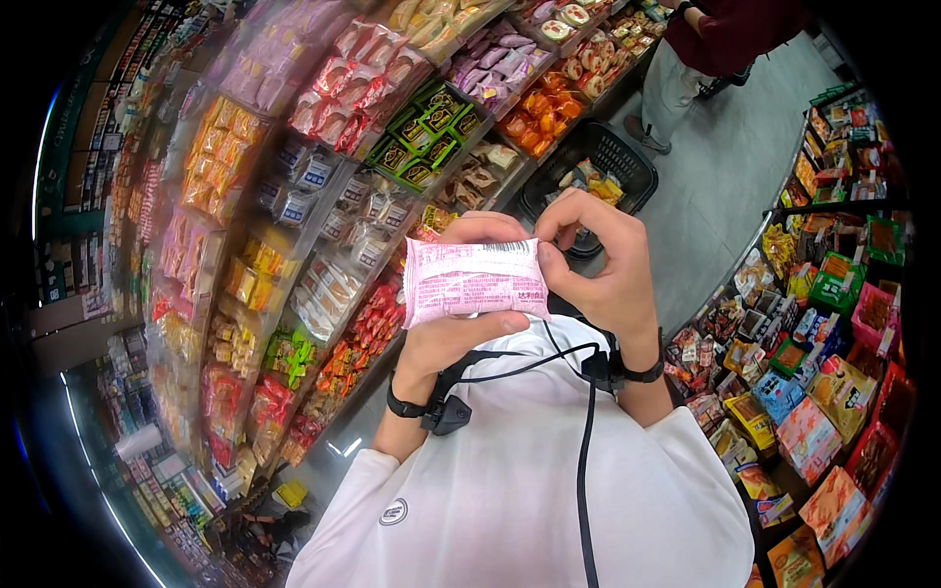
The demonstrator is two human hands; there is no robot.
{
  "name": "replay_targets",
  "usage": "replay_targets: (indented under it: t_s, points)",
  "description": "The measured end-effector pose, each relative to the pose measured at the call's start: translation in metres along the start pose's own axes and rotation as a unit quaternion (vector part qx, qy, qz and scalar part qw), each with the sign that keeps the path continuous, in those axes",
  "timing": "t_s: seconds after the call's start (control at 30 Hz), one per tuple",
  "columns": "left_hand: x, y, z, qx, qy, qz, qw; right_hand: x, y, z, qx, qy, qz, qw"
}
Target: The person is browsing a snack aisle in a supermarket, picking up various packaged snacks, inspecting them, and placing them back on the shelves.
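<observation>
A pink snack packet [475, 279] with a white band and a barcode is held up in front of my chest, its printed back facing up. My left hand [446, 343] wraps round its left part, thumb along the lower edge and fingers behind the upper edge. The thumb and index finger of my right hand [610, 263] pinch the packet's upper right corner. Both wrists wear black straps; a dark cable hangs down over my white shirt.
Shelf bins of wrapped snacks [417, 137] rise on my left. A black basket [627, 162] with packets stands on the grey floor [730, 196] ahead, near a person in dark red [740, 44]. More packaged food [838, 392] lines the right side.
</observation>
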State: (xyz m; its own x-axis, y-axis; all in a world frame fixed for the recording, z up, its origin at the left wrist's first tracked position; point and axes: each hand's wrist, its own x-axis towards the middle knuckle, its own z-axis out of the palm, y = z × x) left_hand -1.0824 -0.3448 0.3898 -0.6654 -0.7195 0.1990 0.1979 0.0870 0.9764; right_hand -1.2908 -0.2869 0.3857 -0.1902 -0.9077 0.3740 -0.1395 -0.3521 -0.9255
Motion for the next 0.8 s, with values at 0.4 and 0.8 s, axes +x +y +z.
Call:
replay_targets:
  t_s: [0.4,0.8]
  points:
    - [-0.004,0.009,0.004,-0.027,-0.028,-0.064,0.997,-0.011,-0.009,-0.006,-0.018,0.007,-0.044,0.999]
    - [-0.014,0.004,0.007,-0.03,0.036,-0.021,0.999,-0.008,-0.008,-0.003,-0.08,0.02,-0.148,0.985]
